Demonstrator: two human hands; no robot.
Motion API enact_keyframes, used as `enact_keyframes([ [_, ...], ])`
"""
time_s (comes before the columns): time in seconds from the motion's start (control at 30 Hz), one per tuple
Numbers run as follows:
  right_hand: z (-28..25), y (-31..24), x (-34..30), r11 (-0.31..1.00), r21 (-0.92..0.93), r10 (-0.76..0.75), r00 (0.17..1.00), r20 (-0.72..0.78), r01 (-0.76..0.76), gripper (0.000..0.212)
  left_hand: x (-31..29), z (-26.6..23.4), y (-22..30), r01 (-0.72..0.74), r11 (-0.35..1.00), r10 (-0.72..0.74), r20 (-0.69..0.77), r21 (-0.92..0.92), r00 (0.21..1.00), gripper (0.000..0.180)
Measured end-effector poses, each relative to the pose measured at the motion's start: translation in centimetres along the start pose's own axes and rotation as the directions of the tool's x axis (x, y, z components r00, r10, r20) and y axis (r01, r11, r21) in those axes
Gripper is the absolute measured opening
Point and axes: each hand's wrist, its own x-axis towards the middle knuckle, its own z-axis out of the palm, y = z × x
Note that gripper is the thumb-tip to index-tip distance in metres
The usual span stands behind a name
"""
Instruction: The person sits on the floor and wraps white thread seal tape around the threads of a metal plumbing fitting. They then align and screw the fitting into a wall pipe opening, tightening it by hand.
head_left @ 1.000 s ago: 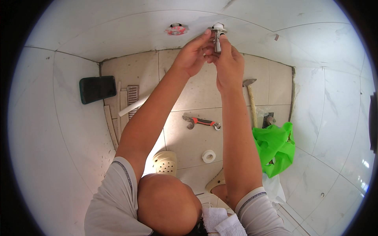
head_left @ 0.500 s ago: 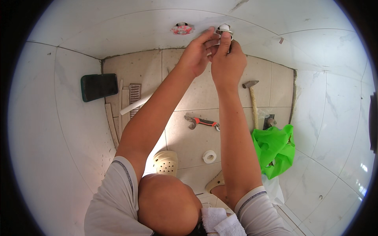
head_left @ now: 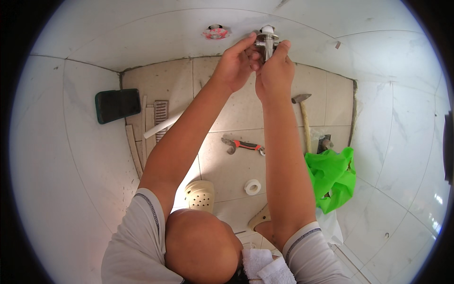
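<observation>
A chrome angle valve (head_left: 269,47) stands at the tiled wall, its round flange against a white-topped end at a hole. My left hand (head_left: 235,67) grips the valve's left side, thumb tip near the flange and fingers curled beneath. On the right, my right hand (head_left: 276,75) closes round the lower body, its thumb up along the side. Most of the right fingers are hidden behind the valve and hand. Left of the valve, a second wall hole has a red-and-white ring (head_left: 216,33) around it.
On the floor lie a red-and-black wrench (head_left: 246,145), a white tape roll (head_left: 252,187) and a hammer (head_left: 305,120). A green bag (head_left: 332,180) sits at right. At left are a dark phone (head_left: 118,105), a white pipe (head_left: 161,126), a slotted grate (head_left: 161,111) and tile strips (head_left: 134,149).
My right thumb has moved off the valve's front to its right side, so more of the chrome body shows. The left hand stays at the valve's left side.
</observation>
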Motion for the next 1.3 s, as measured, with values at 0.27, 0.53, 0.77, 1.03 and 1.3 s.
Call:
enact_keyframes([
  [0.27,-2.3,-1.1,2.3,0.552,0.591,0.387,0.809,0.443,-0.588,0.049,0.1,0.1,-0.6,-0.056,0.994,0.053,-0.038,-0.095,0.998,0.027],
  [0.53,-1.2,-0.8,0.5,0.945,-0.325,-0.034,0.999,-0.032,0.022,0.071,-0.2,-0.8,-0.6,0.012,0.993,-0.012,-0.002,-0.120,1.000,0.038],
  [0.77,-1.1,0.6,-0.9,0.601,-0.727,-0.474,0.881,0.012,0.333,0.069,-0.5,-1.1,-0.7,-0.061,0.996,0.057,-0.063,-0.067,0.996,0.036],
  [1.03,-0.6,-0.3,-1.4,0.754,-0.592,-0.382,0.923,-0.045,0.283,0.068,-0.4,-1.0,-0.3,-0.103,0.988,0.098,0.046,0.116,0.994,0.032],
  [1.3,-1.3,-1.0,-1.1,0.734,-0.602,-0.417,0.908,-0.034,0.314,0.073,-0.4,-0.5,-0.4,-0.126,0.989,0.125,0.006,0.080,0.992,0.032],
])
